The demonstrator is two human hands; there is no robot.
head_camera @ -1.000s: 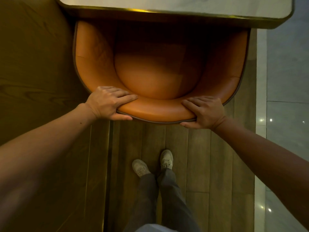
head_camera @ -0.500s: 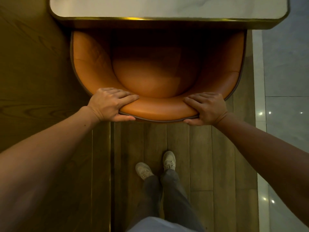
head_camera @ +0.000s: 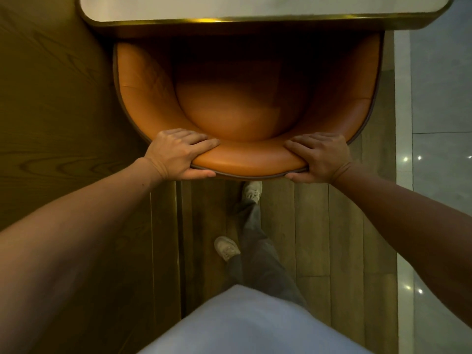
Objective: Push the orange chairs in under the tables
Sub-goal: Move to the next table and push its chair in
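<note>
Hands grip the backrest, my left hand (head_camera: 178, 154) and right hand (head_camera: 319, 157) wrapped tight on the orange chair (head_camera: 245, 111), front tucked beneath the worktop (head_camera: 255, 21), needing one more straight shove.

The table (head_camera: 255, 7) is running off the top edge, its brass rim overhanging and hiding the front of the orange chair (head_camera: 158, 80) seat. Chair legs are staying out of sight. Both forearms are exiting the side edges.
</note>
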